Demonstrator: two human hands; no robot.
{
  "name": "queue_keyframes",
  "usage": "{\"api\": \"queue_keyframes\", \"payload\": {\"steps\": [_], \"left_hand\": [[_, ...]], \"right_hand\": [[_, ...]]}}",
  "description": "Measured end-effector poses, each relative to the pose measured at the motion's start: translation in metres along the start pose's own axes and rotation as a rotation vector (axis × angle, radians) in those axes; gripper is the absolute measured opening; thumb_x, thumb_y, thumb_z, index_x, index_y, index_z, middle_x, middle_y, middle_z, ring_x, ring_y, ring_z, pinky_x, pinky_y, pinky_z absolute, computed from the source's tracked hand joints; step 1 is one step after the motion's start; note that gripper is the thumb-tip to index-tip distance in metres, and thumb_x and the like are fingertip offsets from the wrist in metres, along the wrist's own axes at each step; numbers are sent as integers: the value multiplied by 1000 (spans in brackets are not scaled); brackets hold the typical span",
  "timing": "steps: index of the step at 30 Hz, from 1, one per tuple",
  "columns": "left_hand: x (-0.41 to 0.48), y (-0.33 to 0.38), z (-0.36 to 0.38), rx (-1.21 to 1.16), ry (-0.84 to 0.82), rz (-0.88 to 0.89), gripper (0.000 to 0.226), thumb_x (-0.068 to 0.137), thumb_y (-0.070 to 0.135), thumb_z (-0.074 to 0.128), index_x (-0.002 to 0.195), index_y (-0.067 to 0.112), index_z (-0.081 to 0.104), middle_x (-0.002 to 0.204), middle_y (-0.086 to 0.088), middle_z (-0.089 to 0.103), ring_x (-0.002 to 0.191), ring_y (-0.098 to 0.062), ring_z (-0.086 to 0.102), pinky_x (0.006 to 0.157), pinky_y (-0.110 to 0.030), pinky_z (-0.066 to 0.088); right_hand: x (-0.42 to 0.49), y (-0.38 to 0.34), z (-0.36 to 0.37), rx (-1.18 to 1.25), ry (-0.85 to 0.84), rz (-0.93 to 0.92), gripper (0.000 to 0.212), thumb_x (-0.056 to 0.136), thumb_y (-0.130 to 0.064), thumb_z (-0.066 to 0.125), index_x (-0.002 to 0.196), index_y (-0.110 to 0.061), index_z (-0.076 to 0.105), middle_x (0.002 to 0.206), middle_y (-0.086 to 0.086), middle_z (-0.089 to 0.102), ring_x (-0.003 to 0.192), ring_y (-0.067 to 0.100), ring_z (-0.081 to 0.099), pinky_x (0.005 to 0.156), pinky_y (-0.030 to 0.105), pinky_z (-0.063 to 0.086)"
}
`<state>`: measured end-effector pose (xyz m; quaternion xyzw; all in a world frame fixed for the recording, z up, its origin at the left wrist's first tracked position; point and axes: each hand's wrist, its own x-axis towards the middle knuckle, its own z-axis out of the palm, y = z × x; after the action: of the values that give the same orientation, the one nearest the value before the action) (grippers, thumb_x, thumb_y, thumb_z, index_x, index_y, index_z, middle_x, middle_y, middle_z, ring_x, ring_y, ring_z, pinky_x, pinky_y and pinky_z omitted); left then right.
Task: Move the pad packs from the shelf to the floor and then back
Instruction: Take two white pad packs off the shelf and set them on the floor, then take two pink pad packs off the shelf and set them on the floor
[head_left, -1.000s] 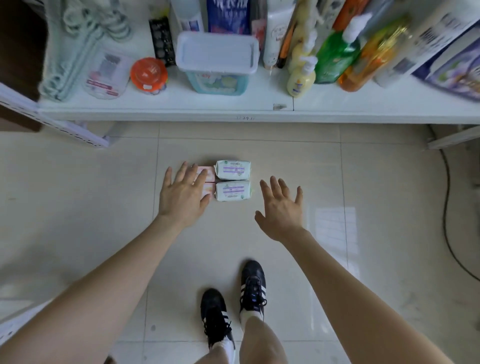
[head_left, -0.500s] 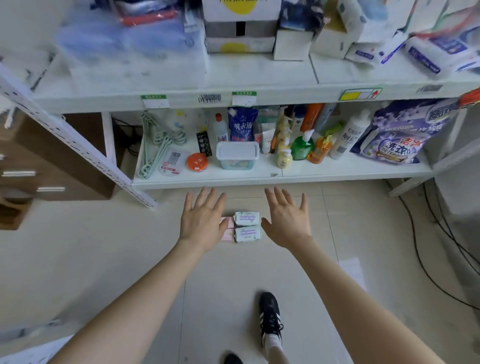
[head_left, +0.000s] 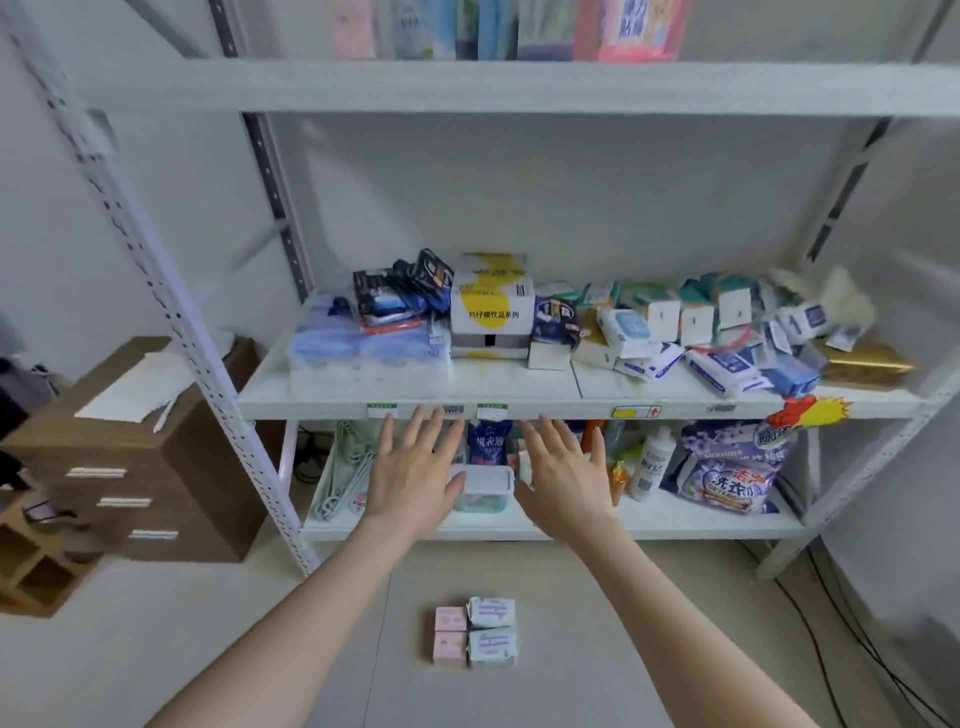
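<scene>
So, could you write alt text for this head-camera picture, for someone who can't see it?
A person's left hand and right hand are held out, fingers spread and holding nothing, in front of a white shelf crowded with packaged goods. Four small pad packs, two pink and two pale green, lie together on the floor below.

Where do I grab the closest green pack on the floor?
Probably its right end, coming from above and the right. The near green pack lies flat, with a pink pack against its left and the far green pack behind it; only its right and near sides are free.
</scene>
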<state>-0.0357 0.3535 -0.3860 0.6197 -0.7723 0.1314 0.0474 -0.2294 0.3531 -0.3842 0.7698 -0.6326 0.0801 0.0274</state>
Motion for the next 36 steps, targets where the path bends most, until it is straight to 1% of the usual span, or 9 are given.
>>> {"api": "queue_keyframes", "payload": {"steps": [5, 8, 10, 14, 22, 27, 31, 36], "left_hand": [[15, -1, -63, 8, 118, -44, 67, 96, 56, 33, 154, 27, 15, 163, -3, 12, 151, -23, 5, 118, -52, -3], [27, -1, -99, 33, 178, -63, 68, 96, 56, 34, 155, 27, 12, 163, -3, 10, 151, -23, 1, 117, -53, -6], [36, -1, -123, 50, 213, -81, 69, 97, 55, 34, 155, 27, 11, 163, -3, 9, 151, -24, 1, 117, -53, -6], [52, -3, -165, 78, 312, -101, 67, 96, 55, 34, 154, 27, 15, 163, -3, 15, 150, -24, 7, 118, -54, 1], [82, -2, -235, 109, 477, -120, 69, 95, 59, 32, 154, 27, 15, 162, -4, 16, 150, -25, 10, 118, -55, 4], [107, -7, -265, 107, 554, -113, 69, 95, 60, 31, 154, 26, 15, 162, -4, 18, 150, -25, 11, 118, -54, 4], [138, -18, -277, 95, 570, -109, 69, 95, 62, 29, 154, 28, 15, 162, -3, 16, 150, -23, 10, 119, -53, 2], [188, -33, -280, -25, 567, -89, 72, 93, 65, 32, 154, 29, 16, 162, 0, 16, 150, -20, 9, 119, -49, 1]], "right_hand": [[13, 9, -67, -17, 102, -42, 74, 94, -50, 44, 152, -21, 9, 162, 5, 11, 149, 23, 8, 115, 59, 2], [21, 16, -107, -39, 178, -63, 75, 93, -52, 43, 153, -22, 9, 162, 4, 11, 149, 22, 8, 116, 58, 1], [26, 20, -131, -43, 238, -77, 74, 93, -52, 43, 153, -23, 10, 162, 3, 12, 149, 22, 9, 116, 58, 3], [35, 30, -175, -37, 330, -104, 70, 94, -50, 43, 152, -24, 14, 161, 3, 14, 149, 22, 11, 116, 57, 5], [52, 45, -245, -23, 491, -146, 69, 94, -51, 43, 152, -25, 16, 161, 4, 18, 148, 22, 13, 116, 57, 5], [74, 52, -274, -12, 548, -150, 70, 93, -48, 45, 152, -25, 15, 161, 3, 16, 149, 22, 12, 117, 55, 4], [102, 58, -289, 1, 598, -126, 70, 94, -49, 43, 152, -24, 15, 161, 2, 16, 149, 20, 12, 117, 54, 7], [142, 74, -301, 48, 668, -72, 68, 93, -48, 45, 151, -25, 20, 159, -1, 22, 147, 19, 17, 116, 53, 11]]}}
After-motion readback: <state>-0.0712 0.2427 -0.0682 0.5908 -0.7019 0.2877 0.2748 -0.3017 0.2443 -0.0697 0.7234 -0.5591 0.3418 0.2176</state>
